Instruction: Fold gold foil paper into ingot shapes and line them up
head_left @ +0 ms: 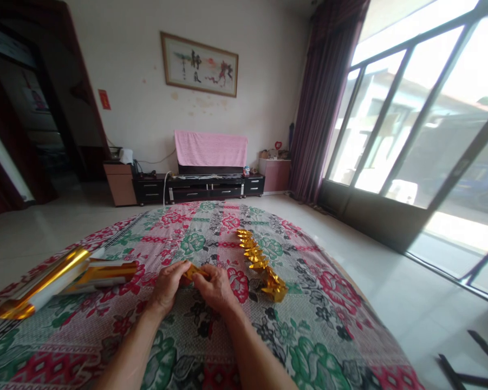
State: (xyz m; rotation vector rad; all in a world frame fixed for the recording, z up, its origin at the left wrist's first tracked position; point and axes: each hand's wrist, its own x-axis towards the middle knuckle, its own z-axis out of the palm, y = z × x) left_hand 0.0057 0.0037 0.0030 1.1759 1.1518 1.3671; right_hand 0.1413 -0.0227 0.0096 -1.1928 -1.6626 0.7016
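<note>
My left hand (168, 284) and my right hand (217, 287) meet over a flowered cloth (195, 336) on the table. Both pinch a small folded piece of gold foil paper (193, 271) between their fingertips. Just to the right of my right hand runs a row of several folded gold paper pieces (262, 262), leading away from me. To the left lies a stack of gold foil sheets (63, 279), partly curled.
The table edge curves round on the right above a pale tiled floor (390, 271). Farther back stand a low dark TV cabinet (199, 187) with a pink cloth, a framed picture (199, 65), purple curtains and large glass doors (422, 130).
</note>
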